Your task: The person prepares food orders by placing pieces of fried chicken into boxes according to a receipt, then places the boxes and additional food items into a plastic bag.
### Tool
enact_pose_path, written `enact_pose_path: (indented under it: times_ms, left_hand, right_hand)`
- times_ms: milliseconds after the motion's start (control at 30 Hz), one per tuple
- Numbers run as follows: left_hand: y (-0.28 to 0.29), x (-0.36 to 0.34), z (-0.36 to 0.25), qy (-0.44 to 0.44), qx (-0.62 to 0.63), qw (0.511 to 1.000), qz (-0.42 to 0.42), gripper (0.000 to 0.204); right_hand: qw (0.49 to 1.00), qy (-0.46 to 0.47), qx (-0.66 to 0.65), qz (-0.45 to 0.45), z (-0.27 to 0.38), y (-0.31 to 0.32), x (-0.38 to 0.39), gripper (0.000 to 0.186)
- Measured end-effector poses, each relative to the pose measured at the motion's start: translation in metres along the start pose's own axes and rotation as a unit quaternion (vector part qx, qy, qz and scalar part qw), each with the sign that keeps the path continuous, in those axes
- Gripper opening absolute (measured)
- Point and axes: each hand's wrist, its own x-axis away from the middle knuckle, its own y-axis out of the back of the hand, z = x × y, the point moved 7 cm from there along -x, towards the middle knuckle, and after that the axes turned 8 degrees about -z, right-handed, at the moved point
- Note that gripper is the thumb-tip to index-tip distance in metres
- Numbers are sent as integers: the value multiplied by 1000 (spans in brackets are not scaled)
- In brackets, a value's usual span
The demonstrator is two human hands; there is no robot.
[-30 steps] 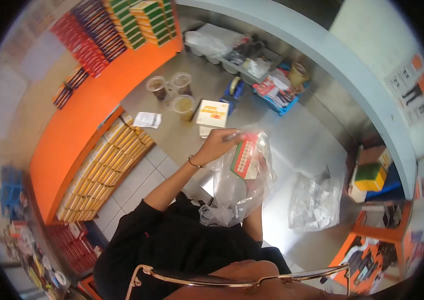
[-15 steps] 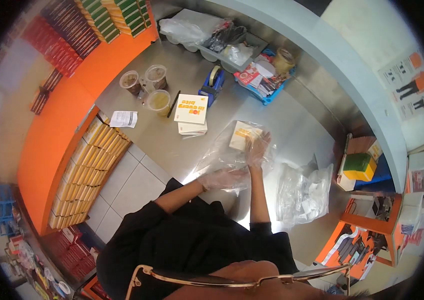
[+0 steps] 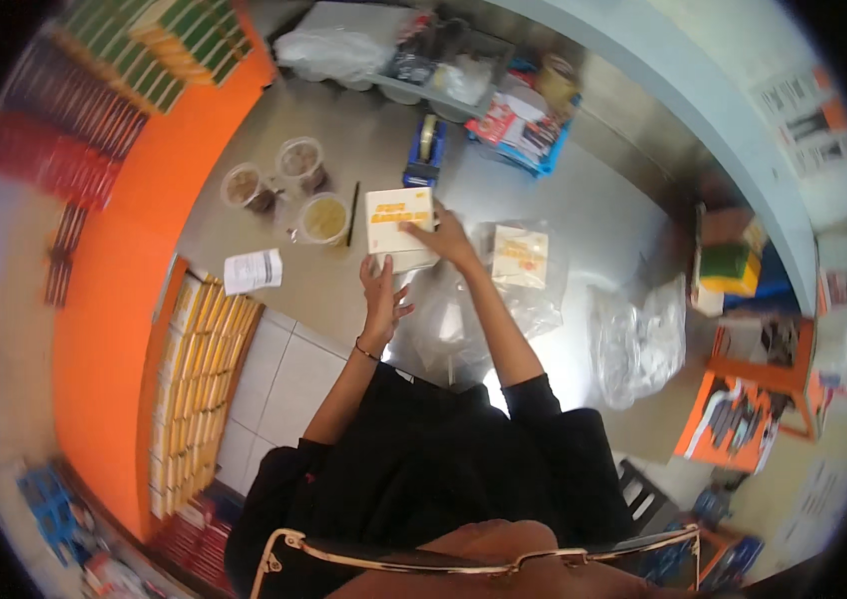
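Note:
Two white cardboard food boxes with yellow-orange print are stacked on the metal counter, the upper box (image 3: 393, 210) covering most of the lower one. My right hand (image 3: 451, 243) grips the upper box at its right side, thumb over the top. At the near edge of the stack, my left hand (image 3: 381, 304) has its fingers spread, their tips close to or touching the boxes. To the right, another white box (image 3: 520, 257) of the same kind lies in a clear plastic bag (image 3: 453, 324).
Left of the boxes stand three lidded plastic cups (image 3: 323, 217), with a black pen (image 3: 353, 215) beside them. A paper slip (image 3: 254, 271) lies at the counter's left edge. Behind are a blue tape dispenser (image 3: 424, 155) and a blue basket (image 3: 548, 157). Clear plastic bags (image 3: 638, 344) lie right.
Both hands have left the bagged box and moved left to the stack, the right one now gripping the upper box. The view has shifted slightly.

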Motion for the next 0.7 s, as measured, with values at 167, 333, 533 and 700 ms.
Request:
enact_pose_path:
  times_ms: [167,333,533,700]
  left_hand:
    - [19,-21,-11,-199,-78,976,-50,44]
    - [6,35,-39,-329,-205,921,-31,43]
    - [-23,72,-31,-564,-302,742,200,42]
    - [-46,-6,54,-431,-363,766,310,71]
  right_hand:
    - [991,90,0,-97,10,-6,35,81]
    - [966,-47,-222,-127,40,32,77,86]
    - [686,-67,-724,41,49,67,199,87]
    - [736,-194,-639,113,24,30,197,71]
